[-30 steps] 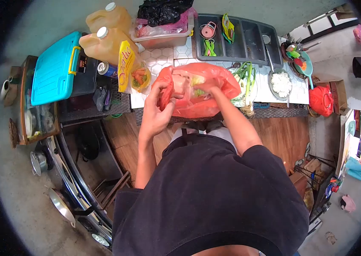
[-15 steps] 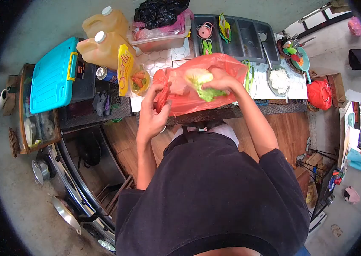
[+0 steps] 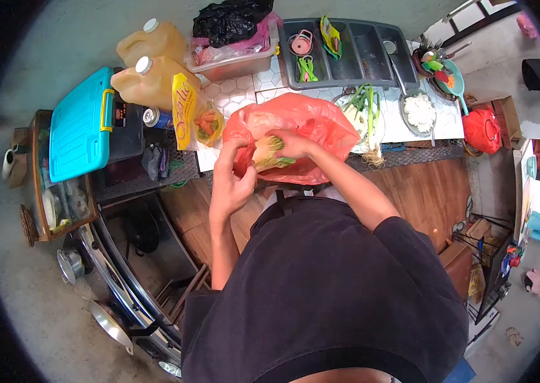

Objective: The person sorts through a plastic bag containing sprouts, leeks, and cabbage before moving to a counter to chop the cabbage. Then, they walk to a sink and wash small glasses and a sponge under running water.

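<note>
A translucent red plastic bag (image 3: pixel 321 127) lies spread at the counter's front edge, its mouth facing me. My left hand (image 3: pixel 231 182) pinches the bag's left rim between thumb and fingers. In my right hand (image 3: pixel 292 145) is a pale green, ribbed leafy vegetable that looks like napa cabbage (image 3: pixel 266 153), held low at the bag's opening. Its lower end sits close beside my left thumb. To the right of the bag, spring onions (image 3: pixel 369 118) lie with their roots over the counter edge.
Left of the bag stand a yellow pouch (image 3: pixel 184 118), two large jugs (image 3: pixel 148 83), a can (image 3: pixel 157 117) and a turquoise-lidded box (image 3: pixel 78 127). Behind is a grey divided tray (image 3: pixel 359 54). A bowl of chopped white food (image 3: pixel 418 113) sits at right, near a red bundle (image 3: pixel 481 135).
My right hand has brought the leafy vegetable down and left, towards my left hand. The bag has shifted left, uncovering the spring onions. My left hand keeps its hold on the rim.
</note>
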The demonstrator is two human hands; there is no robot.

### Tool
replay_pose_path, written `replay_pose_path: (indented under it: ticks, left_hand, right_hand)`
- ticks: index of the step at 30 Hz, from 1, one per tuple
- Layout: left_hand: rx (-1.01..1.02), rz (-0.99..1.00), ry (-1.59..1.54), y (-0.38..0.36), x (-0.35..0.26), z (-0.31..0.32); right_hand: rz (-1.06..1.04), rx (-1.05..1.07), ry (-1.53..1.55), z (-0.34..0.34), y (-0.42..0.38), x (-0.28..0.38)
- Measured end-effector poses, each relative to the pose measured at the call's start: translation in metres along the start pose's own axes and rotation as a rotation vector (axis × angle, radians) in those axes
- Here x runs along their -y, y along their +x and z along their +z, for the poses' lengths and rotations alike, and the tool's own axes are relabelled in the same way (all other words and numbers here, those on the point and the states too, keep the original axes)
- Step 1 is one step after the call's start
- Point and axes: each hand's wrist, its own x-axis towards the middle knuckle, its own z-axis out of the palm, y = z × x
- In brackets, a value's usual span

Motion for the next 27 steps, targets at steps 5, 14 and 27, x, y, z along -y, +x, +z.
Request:
replay_pose_path:
  ticks: [5, 14, 27]
  left_hand:
    - [-0.053, -0.116, -0.22, -0.014, -0.011, -0.011]
    - [-0.026, -0.05, -0.251, -0.007, -0.008, 0.003]
    - [-0.089, 0.094, -0.142, 0.017, 0.001, -0.005]
  right_hand:
    - [0.178, 0.164, -0.115, -0.042, -0.04, 0.008]
    - [0.437, 0.044, -0.194, -0.053, -0.03, -0.006]
    - [0.165, 0.06, -0.456, -0.038, 0.059, -0.051]
